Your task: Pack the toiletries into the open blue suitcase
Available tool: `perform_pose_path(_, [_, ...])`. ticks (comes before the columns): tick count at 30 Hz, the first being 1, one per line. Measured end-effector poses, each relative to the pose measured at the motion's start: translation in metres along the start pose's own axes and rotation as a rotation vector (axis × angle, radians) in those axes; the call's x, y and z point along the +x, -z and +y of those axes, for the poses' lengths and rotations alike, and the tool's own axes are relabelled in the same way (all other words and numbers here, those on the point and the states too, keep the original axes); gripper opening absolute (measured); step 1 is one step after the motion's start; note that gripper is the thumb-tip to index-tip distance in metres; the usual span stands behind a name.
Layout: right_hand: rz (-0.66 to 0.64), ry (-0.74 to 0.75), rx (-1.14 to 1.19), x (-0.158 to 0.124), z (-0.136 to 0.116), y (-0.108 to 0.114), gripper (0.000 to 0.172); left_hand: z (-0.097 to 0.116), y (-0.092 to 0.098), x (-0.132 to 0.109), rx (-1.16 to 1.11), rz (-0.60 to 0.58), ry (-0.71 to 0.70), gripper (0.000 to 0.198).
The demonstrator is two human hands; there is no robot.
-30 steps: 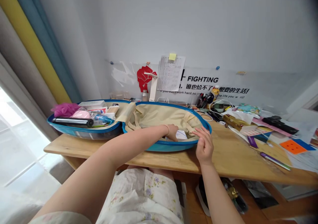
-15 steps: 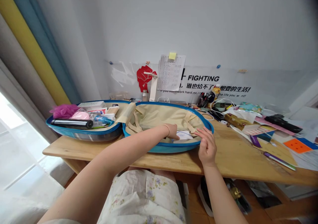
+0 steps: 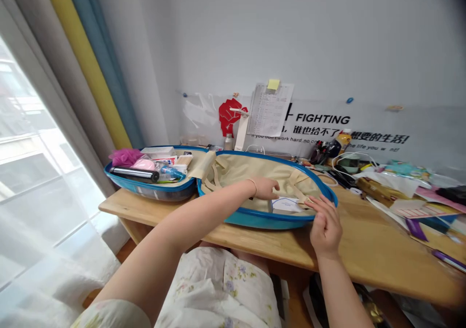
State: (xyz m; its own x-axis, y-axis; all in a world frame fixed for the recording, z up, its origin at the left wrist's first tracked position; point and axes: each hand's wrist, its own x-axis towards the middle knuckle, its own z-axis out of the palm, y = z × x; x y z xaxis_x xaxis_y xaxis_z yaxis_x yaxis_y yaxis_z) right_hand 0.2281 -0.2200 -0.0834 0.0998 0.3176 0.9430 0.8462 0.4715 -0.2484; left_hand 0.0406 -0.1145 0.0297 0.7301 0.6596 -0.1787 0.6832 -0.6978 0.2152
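A blue suitcase lies open on the wooden desk, with a beige lining. In its right half, a white box rests at the near side, with a thin blue line across its top. My left hand hovers inside this half, just left of and above the box, fingers loosely bent and slightly apart, nothing visible in them. At the right rim is my right hand, its fingers stretched out over the edge beside a beige strap. Whether those fingertips touch the strap, I cannot tell.
The suitcase's left half holds a pink mesh bath puff, a black cylinder, a blue bottle and other small items. A white desk lamp stands behind. Papers, a drink bottle and pens crowd the desk's right.
My left hand has come up off the white box's left end, its fingers loosening. My right hand stays by the rim. The whole view has swung left, so everything appears further right.
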Motion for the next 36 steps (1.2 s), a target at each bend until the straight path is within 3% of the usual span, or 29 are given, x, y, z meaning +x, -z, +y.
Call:
perform_pose_path(3, [0.000,0.011,0.009,0.000,0.001,0.000,0.038,-0.037,0.024,-0.018,0.034,0.154,0.134,0.037])
perform_pose_path(8, [-0.002,0.008,0.018,0.001,0.001,-0.001,0.039,-0.144,0.062,-0.080,0.140,0.340,0.549,0.041])
perform_pose_path(12, [0.007,0.032,0.018,0.001,0.000,-0.001,0.038,-0.218,0.071,-0.144,0.146,0.352,0.859,0.046])
perform_pose_path(15, [0.009,0.052,0.017,0.001,0.001,-0.001,0.037,-0.248,0.065,-0.177,0.102,0.304,0.989,0.047])
perform_pose_path(18, [0.012,0.054,0.008,0.001,0.001,-0.002,0.037,-0.258,0.055,-0.181,0.078,0.263,1.010,0.047])
perform_pose_path(21, [0.015,0.065,0.005,0.001,0.002,-0.002,0.037,-0.253,0.047,-0.161,0.072,0.239,0.958,0.055])
perform_pose_path(25, [0.018,0.078,0.002,0.001,0.002,-0.001,0.036,-0.239,0.039,-0.129,0.046,0.193,0.951,0.079])
perform_pose_path(29, [0.013,0.040,0.009,0.000,0.003,-0.001,0.037,-0.231,0.033,-0.120,0.000,0.175,1.006,0.083])
perform_pose_path(32, [0.016,0.030,0.010,-0.001,0.004,-0.002,0.036,-0.227,0.034,-0.122,-0.003,0.222,1.012,0.081])
perform_pose_path(36, [0.014,0.024,0.019,0.000,0.002,-0.002,0.036,-0.209,0.049,-0.113,0.085,0.395,0.944,0.079])
